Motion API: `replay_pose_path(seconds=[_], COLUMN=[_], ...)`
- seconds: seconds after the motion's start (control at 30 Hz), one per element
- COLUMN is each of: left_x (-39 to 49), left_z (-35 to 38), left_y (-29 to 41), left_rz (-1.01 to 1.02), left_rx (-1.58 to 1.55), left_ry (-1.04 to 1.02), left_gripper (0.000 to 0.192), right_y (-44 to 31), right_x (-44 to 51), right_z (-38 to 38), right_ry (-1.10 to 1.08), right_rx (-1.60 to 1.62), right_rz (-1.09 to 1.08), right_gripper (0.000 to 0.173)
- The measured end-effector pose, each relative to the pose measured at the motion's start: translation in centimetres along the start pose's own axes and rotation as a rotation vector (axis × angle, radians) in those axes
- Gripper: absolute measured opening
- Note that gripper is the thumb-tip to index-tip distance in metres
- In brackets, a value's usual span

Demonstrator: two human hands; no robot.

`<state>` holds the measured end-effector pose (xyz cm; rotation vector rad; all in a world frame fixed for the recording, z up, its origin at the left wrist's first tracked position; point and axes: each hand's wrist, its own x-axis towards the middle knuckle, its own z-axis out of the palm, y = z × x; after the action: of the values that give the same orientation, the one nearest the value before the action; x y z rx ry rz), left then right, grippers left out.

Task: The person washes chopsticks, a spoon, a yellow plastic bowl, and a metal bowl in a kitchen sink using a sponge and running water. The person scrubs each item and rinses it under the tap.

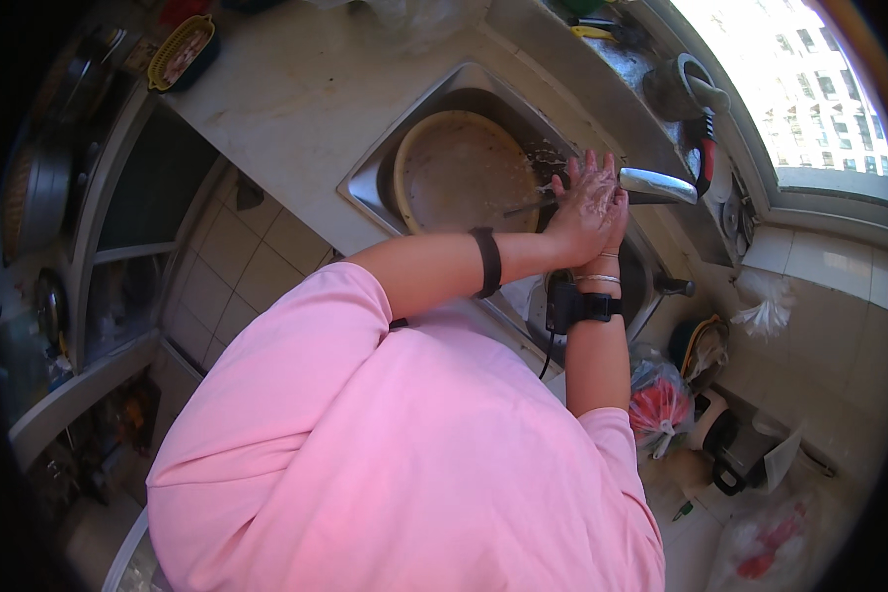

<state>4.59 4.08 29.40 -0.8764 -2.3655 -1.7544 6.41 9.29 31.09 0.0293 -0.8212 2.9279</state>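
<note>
My left hand (pixel 582 211) lies palm against my right hand (pixel 619 222), beside a chrome tap (pixel 657 185). Both look wet, with whitish suds or water over the fingers. The left fingers are spread; much of the right hand is hidden behind the left. Neither hand shows anything held. To their left a round tan basin (pixel 414 140) of cloudy water sits in the steel sink (pixel 370 181). Drops splash near its right rim. A thin dark bar (pixel 527 209) reaches over the basin by my left hand; I cannot tell what it is.
A second sink bowl (pixel 640 285) is partly hidden behind my right wrist. On the windowsill stands a metal mortar with a pestle (pixel 681 85). A yellow-rimmed basket (pixel 181 55) holds pale pieces at the counter's far left. Bagged red items (pixel 660 407) lie at right.
</note>
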Motion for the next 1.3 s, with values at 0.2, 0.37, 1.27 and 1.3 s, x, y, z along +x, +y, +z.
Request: replay_pose_path(seconds=[0.2,0.37,1.27,1.3], left_x=[2.9,2.8,5.5,5.4], left_z=[-0.9,-1.4,-3.3,-3.3], left_y=[-2.1,-3.4,-5.6,-5.7], left_rz=[-0.175,-0.213,-0.441,-0.499], left_rx=[0.083,-0.094,-0.472,-0.618], left_ry=[-0.042,-0.025,-0.150,-0.173], left_gripper=[0.054,0.047,0.042,0.038], right_y=[1.7,1.7,1.3,1.1], right_x=[0.6,1.9,2.1,2.2], right_z=[0.5,-0.3,-2.5,-3.0], right_ry=[0.166,0.472,0.039,-0.198], right_rx=[0.029,-0.236,0.094,0.211], right_rz=[0.020,-0.110,-0.024,-0.017], right_gripper=[0.050,0.044,0.041,0.039])
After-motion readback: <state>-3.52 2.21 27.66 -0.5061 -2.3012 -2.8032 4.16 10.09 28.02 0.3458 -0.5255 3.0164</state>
